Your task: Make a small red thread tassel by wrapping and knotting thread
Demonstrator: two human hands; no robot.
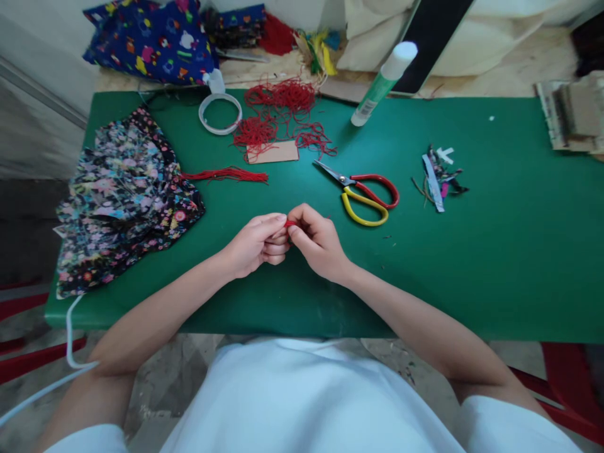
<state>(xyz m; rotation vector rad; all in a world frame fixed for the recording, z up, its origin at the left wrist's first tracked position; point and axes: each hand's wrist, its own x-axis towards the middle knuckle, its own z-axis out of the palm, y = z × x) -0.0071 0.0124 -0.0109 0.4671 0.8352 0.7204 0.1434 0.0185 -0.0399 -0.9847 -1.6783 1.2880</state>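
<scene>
Near scissors (346, 180), left hand (262, 244) and right hand (318, 242) (tassel (226, 175) beyond) in pinch grip on red thread (290, 223)

Left hand (257, 245) and right hand (321, 245): fingertips adjacent, over the front half of the worktop (514, 264).
Left forearm (165, 308) and right forearm (406, 305) cross the front edge, converging; elbows bent. Left fingers curled, thumb laid along the index finger; right thumb and index finger pinched.

We look out from the head, facing forward and steeply down past our shirt (302, 402), close above the left hand (259, 245) and right hand (319, 242) at mid-view, the table (495, 264) spanning nearly the whole width.
</scene>
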